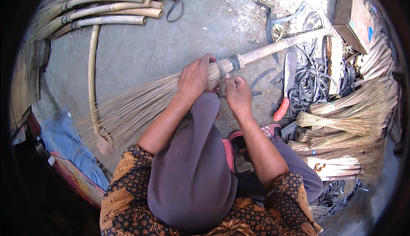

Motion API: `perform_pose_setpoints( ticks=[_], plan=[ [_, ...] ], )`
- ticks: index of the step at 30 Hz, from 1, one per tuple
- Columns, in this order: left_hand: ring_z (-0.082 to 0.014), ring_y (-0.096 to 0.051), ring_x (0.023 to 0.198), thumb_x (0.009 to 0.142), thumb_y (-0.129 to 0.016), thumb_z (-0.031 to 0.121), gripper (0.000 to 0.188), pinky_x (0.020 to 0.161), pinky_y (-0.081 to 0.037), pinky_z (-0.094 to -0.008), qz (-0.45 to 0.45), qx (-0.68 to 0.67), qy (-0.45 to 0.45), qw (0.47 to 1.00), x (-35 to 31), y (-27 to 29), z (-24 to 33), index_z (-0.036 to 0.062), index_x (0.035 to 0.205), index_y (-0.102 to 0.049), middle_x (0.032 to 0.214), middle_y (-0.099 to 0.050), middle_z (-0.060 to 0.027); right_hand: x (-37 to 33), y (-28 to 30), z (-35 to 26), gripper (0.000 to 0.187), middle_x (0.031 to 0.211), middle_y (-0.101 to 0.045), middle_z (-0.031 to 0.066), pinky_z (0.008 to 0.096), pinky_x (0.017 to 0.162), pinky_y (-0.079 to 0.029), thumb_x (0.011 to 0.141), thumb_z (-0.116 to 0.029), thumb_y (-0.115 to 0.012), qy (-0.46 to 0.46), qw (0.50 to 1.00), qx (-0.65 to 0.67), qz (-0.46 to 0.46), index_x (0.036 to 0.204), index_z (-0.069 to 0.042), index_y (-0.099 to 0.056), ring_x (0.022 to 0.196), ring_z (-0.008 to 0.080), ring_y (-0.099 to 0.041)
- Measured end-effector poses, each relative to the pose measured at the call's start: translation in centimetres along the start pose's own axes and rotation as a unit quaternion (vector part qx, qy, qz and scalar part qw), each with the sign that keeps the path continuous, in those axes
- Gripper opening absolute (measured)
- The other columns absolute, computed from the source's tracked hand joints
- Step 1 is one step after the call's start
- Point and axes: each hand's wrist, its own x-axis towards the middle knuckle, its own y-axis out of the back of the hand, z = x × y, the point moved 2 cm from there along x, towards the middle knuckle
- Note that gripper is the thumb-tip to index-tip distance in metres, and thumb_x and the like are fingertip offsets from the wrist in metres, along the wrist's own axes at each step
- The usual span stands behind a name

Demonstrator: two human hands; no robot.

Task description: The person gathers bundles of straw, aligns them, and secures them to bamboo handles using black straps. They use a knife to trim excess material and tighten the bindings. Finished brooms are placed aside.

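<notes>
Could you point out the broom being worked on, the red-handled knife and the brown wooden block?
Broom [160, 89]: head view, on its bristles.
Red-handled knife [289, 78]: head view, on its blade.
Wooden block [351, 25]: head view, on its side.

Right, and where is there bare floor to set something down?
The widest free patch is the grey floor between the stacked brooms, the lone pole on its left, and the broom under the left hand. The right side is crowded: a red-handled knife, tangled dark strips and bristle bundles lie close together.
</notes>
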Motion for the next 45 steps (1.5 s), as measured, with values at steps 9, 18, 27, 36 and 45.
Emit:
perform_pose_setpoints(
  ticks=[9, 18, 27, 36, 45],
  plan=[
    [-0.0355, -0.066, 0.119, 0.076, -0.088, 0.037, 0.076, 0.104, -0.05, -0.0453, -0.009, 0.033, 0.0, 0.999, -0.2, 0.1, 0.3, 0.0089, 0.139, -0.056, 0.127, -0.067, -0.017, 2.6, 6.9, 3.3, 0.033, 0.084, -0.066, 0.0056, 0.0303, 0.062, -0.05, 0.106, -0.033, -0.063, 0.041, 0.989, 0.117, 0.085, 0.108, 0.001, -0.061, 0.069, 0.0153, -0.063],
    [-0.0348, -0.066, 0.119, 0.077, -0.086, 0.038, 0.069, 0.104, -0.05, -0.0454, -0.01, 0.036, 0.002, 0.999, 0.0, 0.3, 0.7, 0.0115, 0.136, -0.061, 0.126, -0.067, -0.016, 2.1, 13.8, 9.8, 0.047, 0.072, -0.069, 0.0127, 0.0348, 0.053, -0.053, 0.104, -0.039, -0.064, -0.052, 0.961, -0.25, 0.11, 0.093, 0.006, -0.069, 0.052, 0.0209, -0.066],
    [-0.0351, -0.066, 0.118, 0.077, -0.086, 0.038, 0.068, 0.102, -0.05, -0.0461, 0.001, 0.047, -0.016, 0.999, 0.1, 0.0, 0.3, 0.0112, 0.135, -0.062, 0.126, -0.066, -0.0165, 2.4, 7.4, 13.9, 0.026, 0.075, -0.066, 0.0059, 0.027, 0.047, -0.046, 0.102, -0.028, -0.07, -0.152, 0.971, 0.07, 0.168, 0.094, -0.005, -0.06, 0.057, 0.0147, -0.063],
    [-0.038, -0.066, 0.118, 0.075, -0.088, 0.037, 0.071, 0.102, -0.052, -0.0469, -0.004, 0.002, 0.011, 1.0, -0.1, 0.3, 0.3, 0.0111, 0.136, -0.062, 0.127, -0.068, -0.0188, 1.2, 3.4, 1.3, 0.015, 0.08, -0.064, 0.0028, 0.0256, 0.063, -0.05, 0.108, -0.018, -0.059, 0.082, 0.982, 0.157, -0.068, 0.106, -0.004, -0.059, 0.068, 0.0101, -0.06],
    [-0.038, -0.068, 0.112, 0.072, -0.086, 0.024, 0.067, 0.098, -0.053, -0.0464, 0.06, -0.045, -0.011, 0.997, -0.7, 0.0, 0.0, 0.0086, 0.131, -0.059, 0.118, -0.071, -0.0189, 2.4, -1.4, -1.4, 0.027, 0.067, -0.062, 0.0028, 0.0258, 0.042, -0.038, 0.104, -0.027, -0.066, -0.074, 0.992, 0.099, -0.027, 0.092, -0.003, -0.062, 0.045, 0.0093, -0.05]
  ],
)
